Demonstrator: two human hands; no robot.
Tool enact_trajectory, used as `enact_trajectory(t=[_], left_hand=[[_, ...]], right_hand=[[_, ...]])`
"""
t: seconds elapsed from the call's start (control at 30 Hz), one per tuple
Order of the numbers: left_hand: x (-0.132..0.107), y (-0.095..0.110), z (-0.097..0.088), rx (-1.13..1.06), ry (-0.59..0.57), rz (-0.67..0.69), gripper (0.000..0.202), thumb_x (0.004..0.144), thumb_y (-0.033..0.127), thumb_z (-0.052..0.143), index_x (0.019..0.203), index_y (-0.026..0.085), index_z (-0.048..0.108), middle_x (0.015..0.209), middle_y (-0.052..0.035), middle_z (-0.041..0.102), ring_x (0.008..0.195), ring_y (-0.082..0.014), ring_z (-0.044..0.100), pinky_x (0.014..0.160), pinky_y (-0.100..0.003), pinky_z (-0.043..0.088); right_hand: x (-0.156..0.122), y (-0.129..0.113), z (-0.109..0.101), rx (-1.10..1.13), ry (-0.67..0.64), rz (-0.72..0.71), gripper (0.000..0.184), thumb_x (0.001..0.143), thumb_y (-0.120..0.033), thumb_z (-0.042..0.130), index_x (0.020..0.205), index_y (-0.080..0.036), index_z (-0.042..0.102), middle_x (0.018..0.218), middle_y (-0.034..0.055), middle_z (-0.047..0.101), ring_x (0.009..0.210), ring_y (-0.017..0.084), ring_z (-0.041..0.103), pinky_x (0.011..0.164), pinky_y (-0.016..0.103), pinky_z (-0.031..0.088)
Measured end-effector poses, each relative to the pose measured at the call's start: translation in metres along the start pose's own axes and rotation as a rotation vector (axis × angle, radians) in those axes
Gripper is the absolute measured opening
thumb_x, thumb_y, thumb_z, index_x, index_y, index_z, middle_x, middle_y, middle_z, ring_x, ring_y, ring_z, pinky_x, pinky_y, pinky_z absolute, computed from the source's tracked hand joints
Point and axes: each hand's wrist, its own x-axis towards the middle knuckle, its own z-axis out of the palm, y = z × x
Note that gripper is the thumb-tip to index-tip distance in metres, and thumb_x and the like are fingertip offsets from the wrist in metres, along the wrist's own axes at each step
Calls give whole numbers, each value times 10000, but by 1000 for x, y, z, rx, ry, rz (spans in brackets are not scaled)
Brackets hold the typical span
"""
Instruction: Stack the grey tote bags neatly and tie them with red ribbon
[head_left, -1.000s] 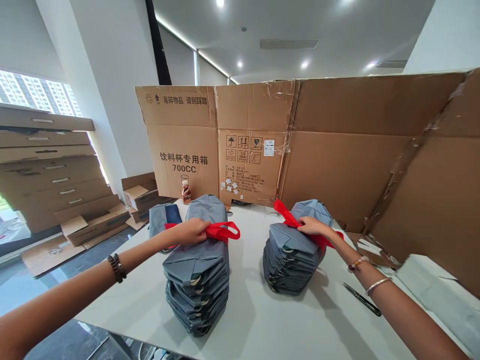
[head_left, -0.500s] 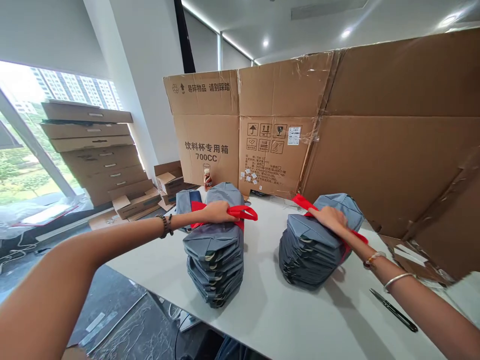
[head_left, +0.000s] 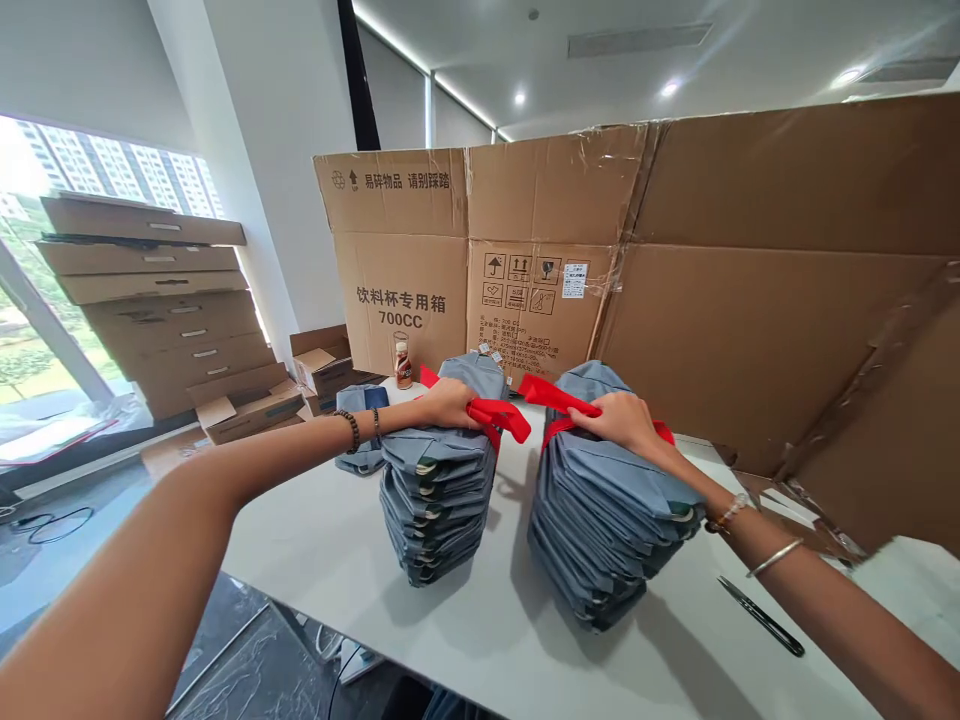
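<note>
Two stacks of folded grey-blue fabric pieces, each tied round its middle with a red strap, are in the centre of the head view. My left hand (head_left: pixel 448 403) is closed on the red strap (head_left: pixel 504 412) at the top of the left stack (head_left: pixel 435 500). Closed likewise, my right hand (head_left: pixel 621 420) grips the red strap (head_left: pixel 551 393) of the right stack (head_left: pixel 600 510), which leans to one side. Whether either stack is fully off the white table (head_left: pixel 480 640) I cannot tell. A smaller grey-blue folded bundle (head_left: pixel 361 450) lies behind my left wrist.
A black box cutter or pen-like tool (head_left: pixel 761 615) lies at the table's right. A small brown bottle (head_left: pixel 403 365) stands at the back. Large cardboard panels (head_left: pixel 750 330) wall off the far side. Cardboard boxes (head_left: pixel 172 310) are piled by the window at left.
The right stack has swung left and turned, now nearer the left stack, with my right hand on its strap. The left stack has shifted slightly and tilts more. The view has moved a little.
</note>
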Motion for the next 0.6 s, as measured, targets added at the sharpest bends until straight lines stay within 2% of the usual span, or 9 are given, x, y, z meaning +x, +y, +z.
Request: enact_trajectory(t=[0.13, 0.27, 0.5, 0.6], left_hand=[[23, 2, 10, -22, 32, 59, 399, 878, 450, 539, 612, 164, 618, 596, 0, 616, 564, -107, 487, 606, -246, 262], [54, -6, 21, -24, 23, 95, 332, 766, 423, 688, 595, 143, 637, 563, -13, 613, 497, -95, 416, 556, -266, 218], [93, -25, 51, -33, 54, 123, 375, 818, 451, 652, 670, 109, 694, 647, -62, 671, 506, -93, 391, 559, -291, 196], [104, -30, 70, -15, 44, 133, 382, 791, 465, 684, 680, 101, 709, 660, -82, 688, 520, -107, 439, 556, -291, 203]], right_hand=[[7, -25, 1, -63, 16, -108, 578, 953, -596, 405, 686, -200, 730, 720, 103, 710, 701, 224, 627, 573, 295, 264], [23, -37, 7, -122, 53, -142, 529, 939, -573, 458, 761, -184, 769, 766, 130, 732, 741, 243, 643, 591, 306, 276], [48, -23, 18, -153, 81, -183, 557, 977, -577, 345, 830, -243, 766, 810, 145, 718, 715, 254, 601, 627, 337, 329], [59, -17, 34, -141, 66, -195, 541, 978, -545, 375, 843, -201, 770, 794, 148, 703, 717, 244, 594, 639, 330, 333]])
